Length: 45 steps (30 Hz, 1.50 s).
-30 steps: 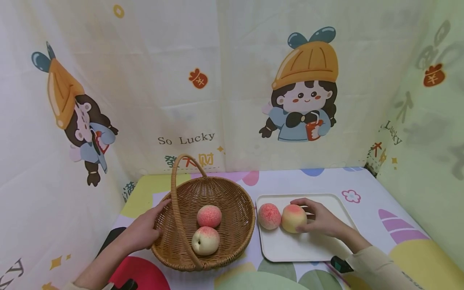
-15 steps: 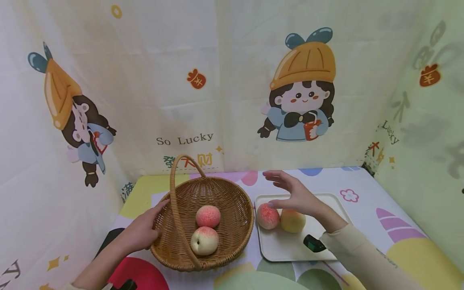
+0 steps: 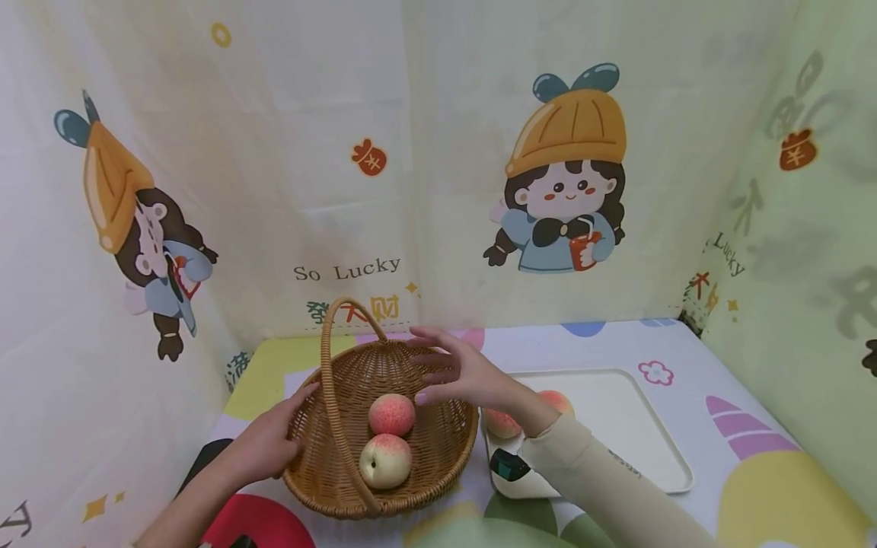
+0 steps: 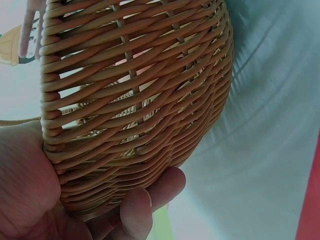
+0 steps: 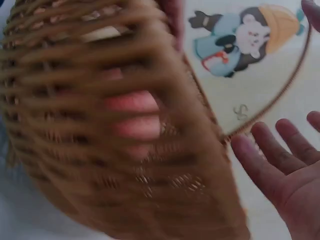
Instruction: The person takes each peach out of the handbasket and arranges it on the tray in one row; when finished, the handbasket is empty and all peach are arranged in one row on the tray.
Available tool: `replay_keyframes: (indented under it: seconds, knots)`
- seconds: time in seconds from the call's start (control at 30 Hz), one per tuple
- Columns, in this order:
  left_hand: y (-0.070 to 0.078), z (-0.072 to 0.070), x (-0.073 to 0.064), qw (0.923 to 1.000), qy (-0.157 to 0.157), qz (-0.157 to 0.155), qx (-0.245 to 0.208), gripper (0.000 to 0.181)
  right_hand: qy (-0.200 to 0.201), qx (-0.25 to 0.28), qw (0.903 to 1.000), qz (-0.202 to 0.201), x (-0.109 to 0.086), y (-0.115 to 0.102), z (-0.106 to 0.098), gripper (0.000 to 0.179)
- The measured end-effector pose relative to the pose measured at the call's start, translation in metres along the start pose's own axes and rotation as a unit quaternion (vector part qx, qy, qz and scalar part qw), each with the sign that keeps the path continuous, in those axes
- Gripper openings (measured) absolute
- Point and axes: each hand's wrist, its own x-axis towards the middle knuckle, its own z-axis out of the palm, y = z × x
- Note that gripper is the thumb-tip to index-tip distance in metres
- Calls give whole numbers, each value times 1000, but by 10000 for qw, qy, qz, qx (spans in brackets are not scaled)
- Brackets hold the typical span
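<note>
A brown wicker basket [image 3: 438, 449] with a tall arched handle stands left of centre. Inside it lie a pink peach [image 3: 392, 415] and a paler peach [image 3: 385, 462], touching each other. My left hand [image 3: 263, 441] grips the basket's left side, and its fingers curl against the weave in the left wrist view. Over the basket's right side hovers my right hand [image 3: 466, 373], fingers spread and holding nothing; the right wrist view shows it beside the rim. Partly behind my right forearm, a red peach [image 3: 502, 425] and a yellow-pink peach [image 3: 558, 401] sit on a white tray [image 3: 617, 426].
A patterned cloth [image 3: 685, 426] covers the table. Printed curtains [image 3: 452, 190] enclose the back and both sides. The tray lies just right of the basket, close to its rim. A dark object [image 3: 205, 460] is partly hidden behind my left forearm.
My right hand has let go of the yellow-pink peach on the tray, risen, and moved left over the basket. My left hand has stayed on the basket's side.
</note>
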Motion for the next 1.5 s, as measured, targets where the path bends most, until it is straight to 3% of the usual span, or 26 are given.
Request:
replay_keyframes:
  seconds: [0.3, 0.47, 0.63, 0.8, 1.0, 1.1, 1.2, 1.33, 1.4, 1.5]
  knots:
    - [1, -1, 0, 10000, 7, 49, 71, 85, -540, -439, 9943, 810, 13, 15, 31, 81]
    - [1, 0, 0, 10000, -34, 55, -60, 85, -1101, -806, 9830, 1226, 15, 18, 42, 77]
    - [2, -1, 0, 9998, 30, 141, 167, 84, -1547, -1204, 9695, 1468, 15, 20, 48, 73]
    - [1, -1, 1, 9997, 22, 182, 153, 85, -1929, -1657, 9570, 1397, 15, 23, 52, 72]
    - [0, -2, 2, 9996, 10, 238, 139, 86, -1920, -2319, 9445, 1314, 14, 20, 57, 75]
    - [0, -2, 2, 9998, -15, 194, 105, 86, -1837, -2985, 9286, 1222, 14, 20, 61, 72]
    - [0, -2, 2, 9997, 1, 199, 140, 86, -1815, -3749, 9032, 1035, 13, 20, 65, 65]
    - [-1, -1, 1, 9995, 29, 237, 199, 86, -1890, -4336, 8783, 702, 12, 20, 70, 59]
    - [-1, -1, 0, 9996, 10, 214, 156, 86, -1944, -4393, 8754, 543, 10, 20, 72, 59]
    - [-2, -1, 0, 9997, -13, 203, 95, 86, -2029, -4230, 8823, 380, 9, 21, 74, 58]
